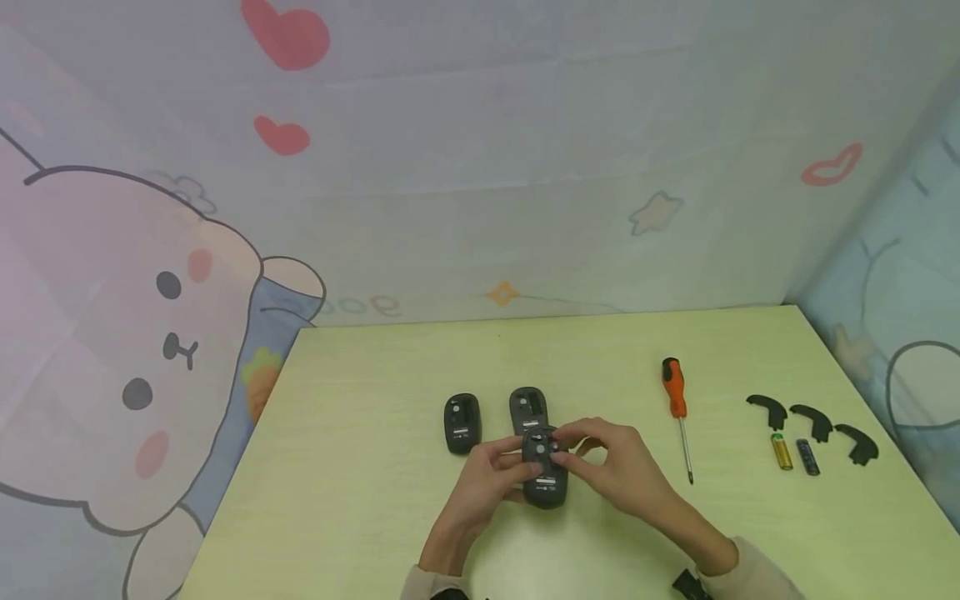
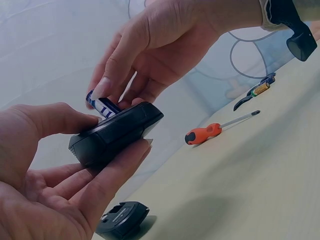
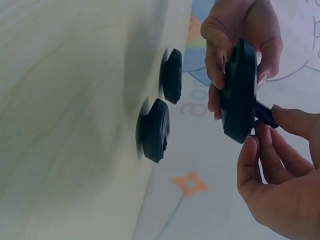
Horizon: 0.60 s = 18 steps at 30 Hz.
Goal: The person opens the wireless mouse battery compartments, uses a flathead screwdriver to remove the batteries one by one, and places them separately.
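A black computer mouse [image 1: 546,485] is held underside up, above the table, in my left hand [image 1: 486,482]; thumb and fingers grip its sides. My right hand [image 1: 621,467] pinches a blue battery with white lettering [image 2: 106,107] between thumb and fingers. In the left wrist view that battery sticks up at a tilt from the mouse's underside, its lower end hidden by the mouse body. The right wrist view shows the battery [image 3: 267,115] end-on against the mouse [image 3: 241,95], with right fingertips touching the mouse's edge.
Two more black mice lie underside up behind my hands, one mouse [image 1: 462,423] left, another mouse [image 1: 528,405] partly covered. Rightward are an orange screwdriver [image 1: 674,390], three curved black pieces including one piece [image 1: 813,422], a gold battery [image 1: 782,452] and a dark battery [image 1: 807,457].
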Tool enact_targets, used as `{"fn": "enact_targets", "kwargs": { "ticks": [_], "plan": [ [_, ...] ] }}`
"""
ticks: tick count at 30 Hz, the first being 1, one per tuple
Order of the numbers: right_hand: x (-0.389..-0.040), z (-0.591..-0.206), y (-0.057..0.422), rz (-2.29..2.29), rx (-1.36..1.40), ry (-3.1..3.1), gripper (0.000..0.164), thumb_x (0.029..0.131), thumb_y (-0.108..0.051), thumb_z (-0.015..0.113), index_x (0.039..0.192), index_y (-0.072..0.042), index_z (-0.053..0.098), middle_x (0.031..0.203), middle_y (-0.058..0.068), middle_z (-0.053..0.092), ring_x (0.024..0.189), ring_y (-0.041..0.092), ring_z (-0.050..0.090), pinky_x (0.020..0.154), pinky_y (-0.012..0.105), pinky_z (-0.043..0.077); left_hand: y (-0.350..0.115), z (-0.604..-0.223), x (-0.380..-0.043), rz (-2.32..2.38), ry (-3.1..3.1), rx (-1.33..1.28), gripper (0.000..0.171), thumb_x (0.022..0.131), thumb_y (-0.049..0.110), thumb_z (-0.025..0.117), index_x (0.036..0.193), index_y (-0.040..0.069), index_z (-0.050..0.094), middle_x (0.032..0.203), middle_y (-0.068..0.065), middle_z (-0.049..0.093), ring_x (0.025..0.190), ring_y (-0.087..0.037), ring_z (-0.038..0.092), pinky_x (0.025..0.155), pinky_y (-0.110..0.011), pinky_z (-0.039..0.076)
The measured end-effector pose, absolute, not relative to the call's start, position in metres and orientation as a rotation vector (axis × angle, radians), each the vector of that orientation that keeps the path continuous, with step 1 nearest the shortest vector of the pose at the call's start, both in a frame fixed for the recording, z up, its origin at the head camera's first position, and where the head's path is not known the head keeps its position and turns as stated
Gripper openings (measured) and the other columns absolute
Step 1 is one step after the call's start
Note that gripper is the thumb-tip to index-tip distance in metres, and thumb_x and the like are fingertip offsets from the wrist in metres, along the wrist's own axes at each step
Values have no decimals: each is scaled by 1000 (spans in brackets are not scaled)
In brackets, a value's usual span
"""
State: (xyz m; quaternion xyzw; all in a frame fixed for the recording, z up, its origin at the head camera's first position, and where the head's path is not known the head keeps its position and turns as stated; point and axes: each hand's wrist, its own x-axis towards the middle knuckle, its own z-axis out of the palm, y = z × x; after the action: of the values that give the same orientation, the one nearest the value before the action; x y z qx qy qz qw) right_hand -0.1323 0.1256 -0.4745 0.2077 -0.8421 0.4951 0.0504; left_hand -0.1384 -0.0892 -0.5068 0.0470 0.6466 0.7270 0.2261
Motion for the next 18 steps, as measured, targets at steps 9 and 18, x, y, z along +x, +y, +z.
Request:
{"fn": "enact_targets", "kwargs": {
  "ticks": [9,18],
  "plan": [
    [-133,-467,134,1706,527,-2623,19,86,-32,76,102,-23,72,99,-10,73,88,5,67,81,25,58,-87,-508,-138,1981,1782,109,48,86,10,72,133,8,60,115,-18,73,92,-21,75,61,-27,60],
    [-139,-454,153,2048,329,-2540,30,85,-35,76,110,-19,71,109,5,72,99,14,73,84,24,60,-86,-506,-138,1975,1752,127,51,86,11,72,134,5,58,116,-22,71,92,-20,75,66,-30,62]
  ]
}}
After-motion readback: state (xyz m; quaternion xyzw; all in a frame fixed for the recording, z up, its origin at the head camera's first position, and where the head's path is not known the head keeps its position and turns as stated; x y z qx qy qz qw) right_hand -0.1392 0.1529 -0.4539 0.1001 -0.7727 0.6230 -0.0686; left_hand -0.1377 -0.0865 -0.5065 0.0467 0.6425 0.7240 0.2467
